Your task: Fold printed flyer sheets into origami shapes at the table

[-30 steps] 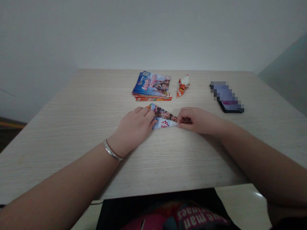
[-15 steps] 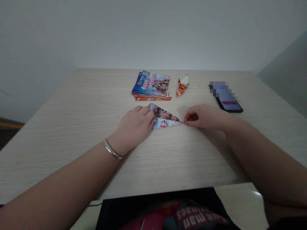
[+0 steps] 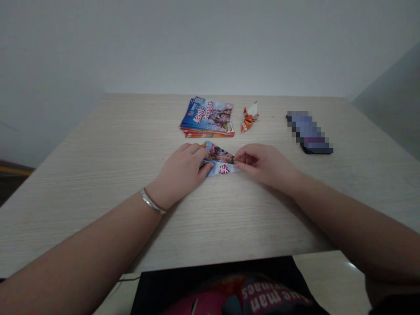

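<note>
A folded printed paper (image 3: 220, 161), blue and white with pictures of people, lies on the table between my hands. My left hand (image 3: 183, 168) grips its wide left end, thumb on the near edge and fingers along the far side. Farther right, my right hand (image 3: 262, 162) has thumb and forefinger pinched together on the paper's narrowing part. The right tip of the paper is hidden behind those fingers. A silver bangle (image 3: 152, 202) circles my left wrist.
Beyond the paper lies a stack of printed leaflets (image 3: 206, 114). An orange and white origami figure (image 3: 250, 117) sits to its right, and a phone (image 3: 310, 132) lies farther right. The pale wooden table (image 3: 98, 166) meets the wall at the back.
My right hand has slid left along the paper from its pointed tip toward the middle. The left hand has stayed nearly in place, its thumb now slightly farther onto the paper.
</note>
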Demonstrator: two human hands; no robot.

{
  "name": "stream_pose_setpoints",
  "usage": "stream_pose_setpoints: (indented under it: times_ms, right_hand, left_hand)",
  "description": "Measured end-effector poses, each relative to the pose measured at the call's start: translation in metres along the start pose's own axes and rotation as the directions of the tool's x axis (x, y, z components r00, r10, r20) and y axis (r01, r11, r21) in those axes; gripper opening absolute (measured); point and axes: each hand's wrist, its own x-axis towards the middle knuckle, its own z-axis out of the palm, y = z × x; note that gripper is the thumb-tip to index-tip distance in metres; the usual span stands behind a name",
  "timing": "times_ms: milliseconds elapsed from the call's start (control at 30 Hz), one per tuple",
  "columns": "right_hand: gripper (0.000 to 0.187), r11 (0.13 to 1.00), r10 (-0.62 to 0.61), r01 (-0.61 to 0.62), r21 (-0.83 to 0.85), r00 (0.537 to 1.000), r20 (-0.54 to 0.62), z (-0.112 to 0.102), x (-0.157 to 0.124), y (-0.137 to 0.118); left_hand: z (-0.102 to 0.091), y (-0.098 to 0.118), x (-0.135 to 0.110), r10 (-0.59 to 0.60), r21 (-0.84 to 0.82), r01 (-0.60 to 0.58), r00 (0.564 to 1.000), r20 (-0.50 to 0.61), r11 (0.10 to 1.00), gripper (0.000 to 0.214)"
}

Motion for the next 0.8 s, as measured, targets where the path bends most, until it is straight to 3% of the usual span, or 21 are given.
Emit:
stream_pose_setpoints:
  times_ms: [67,267,533,800]
  right_hand:
    - [0.013,1.0,-0.001,0.002,-0.015,0.999,0.042,0.011,0.002,0.0]
    - [0.013,1.0,-0.009,0.009,0.022,1.0,0.023,0.021,0.007,0.008]
    - [0.014,0.978,-0.137,0.138,-0.154,0.99,0.012,0.022,0.012,0.015]
    - [0.017,0.959,-0.117,0.134,-0.248,0.99,0.082,0.005,0.021,0.033]
  left_hand:
    - [0.0,-0.001,0.0,-0.045,-0.039,0.046,0.999,0.019,0.998,0.021]
    - [-0.001,0.001,-0.001,-0.155,-0.11,0.155,0.988,0.009,0.982,0.026]
    - [-0.006,0.003,-0.008,0.026,-0.057,-0.021,0.996,0.09,0.998,0.029]
    - [0.002,0.013,-0.017,0.164,-0.081,-0.155,0.979,0.119,0.985,0.042]
